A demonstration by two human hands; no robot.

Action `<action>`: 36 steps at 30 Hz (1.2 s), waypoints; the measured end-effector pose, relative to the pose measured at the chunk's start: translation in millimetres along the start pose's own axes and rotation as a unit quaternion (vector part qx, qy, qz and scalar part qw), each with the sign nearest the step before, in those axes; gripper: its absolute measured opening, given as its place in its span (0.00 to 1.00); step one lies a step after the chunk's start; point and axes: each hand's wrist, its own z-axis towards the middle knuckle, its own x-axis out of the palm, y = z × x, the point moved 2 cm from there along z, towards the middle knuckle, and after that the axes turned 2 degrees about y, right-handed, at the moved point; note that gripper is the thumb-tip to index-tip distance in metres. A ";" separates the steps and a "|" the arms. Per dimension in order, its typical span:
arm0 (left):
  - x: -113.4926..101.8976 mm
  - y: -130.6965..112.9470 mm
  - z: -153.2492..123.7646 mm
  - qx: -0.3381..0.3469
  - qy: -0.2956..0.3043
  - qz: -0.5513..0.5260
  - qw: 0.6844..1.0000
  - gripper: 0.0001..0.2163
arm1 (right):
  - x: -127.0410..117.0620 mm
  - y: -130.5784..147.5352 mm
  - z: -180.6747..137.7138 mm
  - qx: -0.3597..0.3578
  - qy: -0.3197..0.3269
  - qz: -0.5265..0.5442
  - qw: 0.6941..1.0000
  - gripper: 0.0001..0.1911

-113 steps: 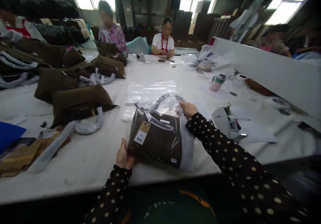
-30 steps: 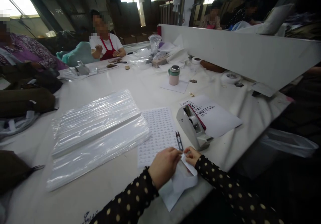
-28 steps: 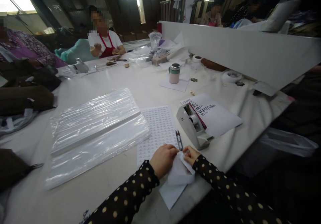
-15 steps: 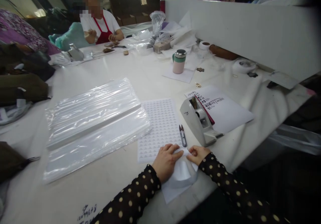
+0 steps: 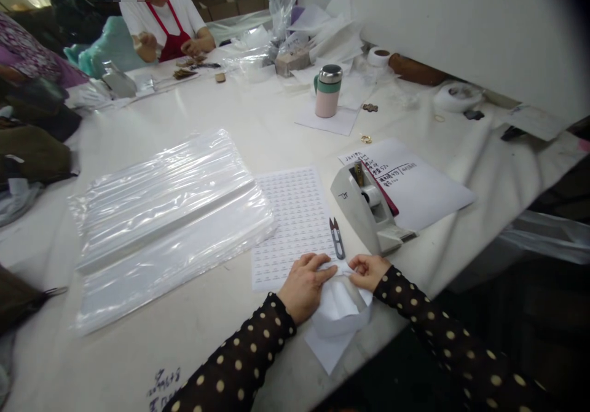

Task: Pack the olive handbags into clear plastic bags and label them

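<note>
Near the front edge of the counter (image 5: pixel 120 350), the curled white paper (image 5: pixel 341 320) points one corner toward that edge, long axis unclear, while the left hand (image 5: pixel 304 286) reaches palm-down onto its far end, grip uncertain, and the right hand (image 5: pixel 370 271), turned inward, pinches it.

From here I read handwritten "570" and "473" on the white paper (image 5: pixel 436 184). Marks on the worktop (image 5: pixel 184 320), tape dispenser (image 5: pixel 348 198) and printed sheet (image 5: pixel 295 221) I can't make out.
</note>
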 end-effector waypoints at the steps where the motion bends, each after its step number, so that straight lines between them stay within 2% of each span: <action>1: 0.2 -0.1 0.0 -0.001 0.001 0.003 1.000 0.18 | -0.4 -1.7 0.5 -0.002 0.003 0.004 1.000 0.06; 5: 0.9 0.4 0.1 -0.002 0.005 0.001 1.000 0.18 | -14.1 -24.1 -8.0 0.004 0.002 0.011 1.000 0.09; 10: 1.9 0.8 0.6 -0.001 -0.002 -0.005 1.000 0.17 | -39.9 -53.2 -44.1 -0.017 -0.073 0.000 0.997 0.16; 13: 2.4 -0.2 0.6 0.000 -0.007 0.000 1.000 0.17 | -33.8 -42.6 -53.9 -0.075 -0.104 -0.028 0.991 0.17; 18: 3.1 -1.3 0.0 0.000 -0.008 0.007 1.000 0.18 | -4.9 -10.3 -39.2 -0.226 -0.129 -0.036 0.965 0.20; 20: 3.3 -1.2 -0.4 0.000 -0.011 0.009 1.000 0.19 | 2.4 -4.1 -34.3 -0.225 -0.135 -0.062 0.963 0.16; 22: 3.5 -1.0 -0.8 0.000 -0.014 0.012 1.000 0.18 | 5.7 -0.1 -32.2 -0.196 -0.157 -0.108 0.962 0.09; 24: 3.8 -0.5 -1.2 0.002 -0.013 0.015 1.000 0.18 | 7.0 3.4 -31.0 -0.164 -0.182 -0.145 0.959 0.12; 26: 4.2 0.3 -1.4 0.004 -0.010 0.017 1.000 0.18 | 8.6 7.0 -29.2 -0.158 -0.192 -0.162 0.955 0.10; 27: 4.3 0.7 -1.3 0.005 -0.009 0.018 1.000 0.18 | 9.5 8.6 -28.0 -0.164 -0.197 -0.166 0.952 0.08; 32: 4.2 1.6 -1.6 0.001 -0.002 0.021 1.000 0.17 | 11.4 7.4 -22.3 -0.218 -0.204 -0.150 0.943 0.14; 36: 5.3 -1.6 -1.8 0.000 0.006 0.021 1.000 0.18 | 2.3 -7.4 -21.5 -0.174 -0.224 -0.141 0.948 0.14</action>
